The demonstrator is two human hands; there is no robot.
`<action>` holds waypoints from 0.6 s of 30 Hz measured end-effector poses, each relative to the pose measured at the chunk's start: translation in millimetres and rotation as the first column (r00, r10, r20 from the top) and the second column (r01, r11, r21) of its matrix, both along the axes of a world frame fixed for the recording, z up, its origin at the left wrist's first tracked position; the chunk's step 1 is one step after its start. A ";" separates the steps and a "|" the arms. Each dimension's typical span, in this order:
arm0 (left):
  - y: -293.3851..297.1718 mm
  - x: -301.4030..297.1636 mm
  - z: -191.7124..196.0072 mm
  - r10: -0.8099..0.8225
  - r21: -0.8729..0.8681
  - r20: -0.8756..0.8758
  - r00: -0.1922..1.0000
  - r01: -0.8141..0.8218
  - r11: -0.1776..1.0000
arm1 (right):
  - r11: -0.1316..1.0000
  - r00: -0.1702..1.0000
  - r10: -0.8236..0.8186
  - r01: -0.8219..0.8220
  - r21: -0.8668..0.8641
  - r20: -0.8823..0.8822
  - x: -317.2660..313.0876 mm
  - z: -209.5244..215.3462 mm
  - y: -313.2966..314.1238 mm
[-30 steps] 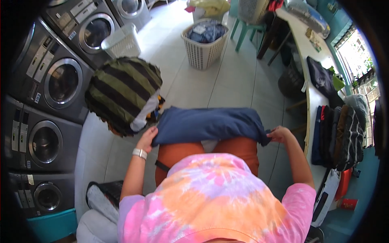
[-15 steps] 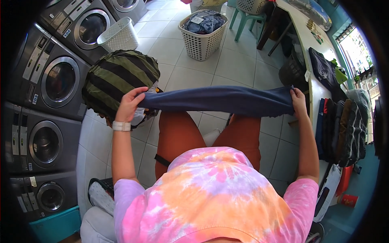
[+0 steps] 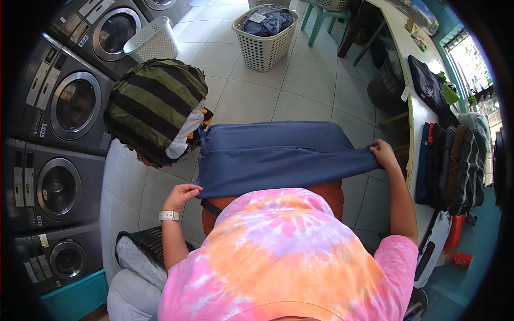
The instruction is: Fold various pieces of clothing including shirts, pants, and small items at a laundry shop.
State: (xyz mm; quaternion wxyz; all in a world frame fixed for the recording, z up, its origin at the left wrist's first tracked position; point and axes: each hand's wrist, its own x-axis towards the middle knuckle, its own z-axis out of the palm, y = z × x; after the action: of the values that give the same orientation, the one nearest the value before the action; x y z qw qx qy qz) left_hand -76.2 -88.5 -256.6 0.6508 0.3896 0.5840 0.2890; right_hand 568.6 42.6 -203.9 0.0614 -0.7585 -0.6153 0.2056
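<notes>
- You hold a navy cloth (image 3: 273, 158), soft and matte, spread flat across your lap above your orange trousers (image 3: 329, 193).
- The cloth forms a broad, smooth panel with a straight far edge; its right corner is drawn out to a point.
- Your left hand (image 3: 181, 195) sits at the cloth's near left corner, fingers curled closed on the hem, wrist bent inward; a white watch (image 3: 168, 215) bands that wrist.
- Your right hand (image 3: 383, 153) pinches the cloth's right corner, arm nearly straight and reaching out to the side, pulling the fabric taut.
- Just beside the cloth, on your left, sits a rounded bundle (image 3: 155, 107) of olive and black striped fabric.
- Further left, a row of steel washers (image 3: 64, 107) with round glass doors.
- On the pale tiled floor (image 3: 310, 80) ahead stands a cream lattice basket (image 3: 265, 40) full of dark clothes.
- To your right, a long table (image 3: 415, 107) carries folded dark garments (image 3: 455, 166) stacked side by side.
- Your shirt (image 3: 289, 257) is tie-dyed pink and orange.
</notes>
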 end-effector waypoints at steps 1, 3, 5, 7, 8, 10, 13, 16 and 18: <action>1.8 2.3 2.5 0.022 0.018 -0.036 0.999 -0.021 1.000 | 1.000 1.000 -0.001 0.001 0.002 0.001 0.7 0.4 -1.1; 2.7 -1.5 16.0 0.014 0.062 -0.043 0.999 -0.012 0.998 | 1.000 0.999 0.030 -0.030 -0.002 0.043 0.9 1.7 -3.7; 4.7 -7.8 24.7 0.007 0.110 -0.052 0.999 -0.001 0.994 | 0.999 0.997 0.024 -0.021 -0.042 0.073 -0.4 2.2 -4.9; 5.5 -12.0 29.0 -0.007 0.059 -0.112 0.994 0.014 0.998 | 0.997 0.995 0.019 -0.010 -0.082 0.102 3.5 -4.7 -5.6; 5.7 -13.0 24.2 -0.004 0.068 -0.110 0.994 0.012 0.998 | 0.996 0.988 0.057 -0.046 -0.082 0.146 4.3 -10.7 -5.4; 8.6 -15.6 4.2 -0.249 -0.100 -0.301 0.921 0.229 0.968 | 0.986 0.980 0.068 -0.038 -0.163 0.184 -2.0 -13.3 -3.2; 31.4 7.3 -24.4 -0.035 0.226 -0.611 0.791 0.217 0.950 | 0.954 0.969 0.181 -0.131 -0.270 0.171 -9.0 -17.1 -0.2; 73.6 52.2 -22.6 0.264 0.641 -0.634 0.727 0.302 0.706 | 0.957 0.998 0.045 -0.032 -0.288 0.039 -19.6 -1.8 5.3; 92.6 74.7 -15.3 0.381 0.697 -0.697 0.607 0.448 0.561 | 0.966 1.000 -0.002 0.002 -0.257 -0.002 -16.3 2.0 2.5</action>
State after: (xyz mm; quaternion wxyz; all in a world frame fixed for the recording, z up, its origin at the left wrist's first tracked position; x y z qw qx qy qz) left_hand -1.5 4.1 -271.9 0.0630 0.7432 0.5907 0.3077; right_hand 552.2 45.0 -201.8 -0.0365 -0.7605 -0.5827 0.2843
